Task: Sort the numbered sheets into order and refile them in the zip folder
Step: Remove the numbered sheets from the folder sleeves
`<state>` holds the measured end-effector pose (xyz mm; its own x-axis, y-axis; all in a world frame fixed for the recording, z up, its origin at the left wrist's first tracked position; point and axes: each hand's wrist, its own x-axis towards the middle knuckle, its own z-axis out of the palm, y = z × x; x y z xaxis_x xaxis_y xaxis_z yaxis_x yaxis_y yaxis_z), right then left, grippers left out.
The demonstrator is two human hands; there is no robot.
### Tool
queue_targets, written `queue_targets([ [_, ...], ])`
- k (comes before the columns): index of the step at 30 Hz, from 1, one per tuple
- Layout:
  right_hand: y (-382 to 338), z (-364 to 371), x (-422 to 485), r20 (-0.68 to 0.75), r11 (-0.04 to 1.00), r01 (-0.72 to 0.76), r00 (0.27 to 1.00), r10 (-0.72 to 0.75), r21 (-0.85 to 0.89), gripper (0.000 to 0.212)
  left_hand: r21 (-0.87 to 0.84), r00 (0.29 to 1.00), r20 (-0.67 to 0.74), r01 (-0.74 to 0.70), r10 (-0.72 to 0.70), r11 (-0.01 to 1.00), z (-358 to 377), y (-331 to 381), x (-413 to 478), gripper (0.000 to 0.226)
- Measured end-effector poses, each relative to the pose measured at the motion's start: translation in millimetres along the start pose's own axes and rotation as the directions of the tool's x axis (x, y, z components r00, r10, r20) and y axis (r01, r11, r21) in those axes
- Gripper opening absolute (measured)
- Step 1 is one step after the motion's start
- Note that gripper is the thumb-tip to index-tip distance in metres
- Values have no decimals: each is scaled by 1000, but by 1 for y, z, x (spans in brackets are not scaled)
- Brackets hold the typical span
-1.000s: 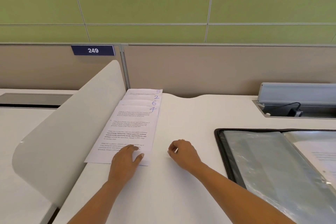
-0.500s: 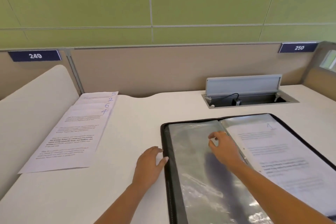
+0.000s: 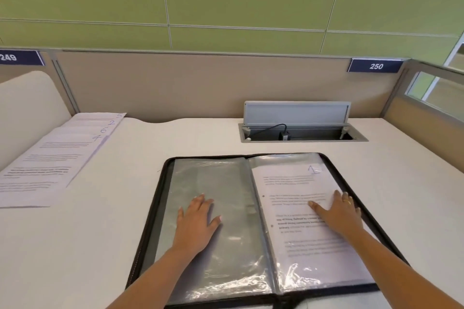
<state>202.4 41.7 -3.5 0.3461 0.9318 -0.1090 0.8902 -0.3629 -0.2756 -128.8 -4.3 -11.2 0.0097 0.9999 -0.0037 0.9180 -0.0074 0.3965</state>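
The white tabletop (image 3: 175, 148) carries everything I am working with. The black zip folder (image 3: 156, 198) lies open flat at the near edge, right in front of me. Its left sleeve (image 3: 226, 183) looks empty. The right sleeve holds the sheet marked 1 (image 3: 296, 183), so I judge that filing has only begun.

The loose sheets (image 3: 50, 163) lie fanned along the left edge, well apart from the folder, with 5, 2, 6 and 4 showing at their top corners. I cannot see a 3 anywhere.

My left hand (image 3: 195, 223) rests palm-down on the empty sleeve, fingers (image 3: 200, 202) straight and slightly spread, gripping nothing. My right hand (image 3: 339, 213), wearing a ring (image 3: 347, 200), lies flat on sheet 1 the same way, fingers apart and holding nothing.

I take this step to be settling the folder and pressing the sleeves flat.

- **Pressure:** I want it light and even, stroking from the spine outward. The plastic looks glossy and creased, and a hard push could wrinkle it or skid the folder.
- **Next sheet:** Number 2 should follow. It sits under 6 and 4 in the fan, so I would keep one hand on the folder and pin the upper sheets while drawing 2 out.
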Motion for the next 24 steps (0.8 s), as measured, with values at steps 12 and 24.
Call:
queue_targets([
  [12,1,-3,-6,44,981,169,984,-174,95,66,114,997,-69,43,-35,993,25,16,-9,99],
  [24,-36,-35,-11,290,683,-1,906,-308,730,49,-94,995,-44,89,-93,992,17,15,-9,50],
])
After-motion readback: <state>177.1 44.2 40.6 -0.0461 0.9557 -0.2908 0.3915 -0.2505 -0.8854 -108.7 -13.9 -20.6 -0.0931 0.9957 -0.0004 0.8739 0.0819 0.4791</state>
